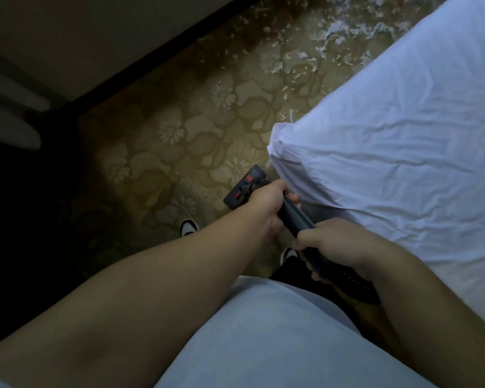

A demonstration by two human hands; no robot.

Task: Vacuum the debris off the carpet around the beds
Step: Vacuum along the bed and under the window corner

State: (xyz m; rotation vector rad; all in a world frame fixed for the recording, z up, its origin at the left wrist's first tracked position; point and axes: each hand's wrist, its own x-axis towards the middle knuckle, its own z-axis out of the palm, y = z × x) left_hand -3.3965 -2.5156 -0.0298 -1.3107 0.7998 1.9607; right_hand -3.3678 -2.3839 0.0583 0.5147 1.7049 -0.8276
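Dim light falls on a patterned carpet [179, 141], a low flat weave in olive and tan with large flower outlines. From the head view, the bed [403, 121] fills the right side, its white sheet creased in fine ridges and bunched at the near corner. White debris [305, 60], small ragged flakes like torn paper or feathers, lies thick on the carpet along the far side of the bed and thins out toward the bed's corner. A dark skirting strip [151, 60] runs diagonally well away from the bed.

Just beside the bed corner sits the vacuum floor head [244, 189], a dark flat rectangular block with two red tabs, flat on the carpet. Its smooth dark wand [294, 217] slants back along the bed's edge.

Both hands hold the wand. The left hand [266, 208], arm stretched forward, wraps it close to the floor head. The right hand [339, 242], wrist bent, clasps it higher up against the bed's side. Two black-and-white shoes [188, 228] stand on the carpet.
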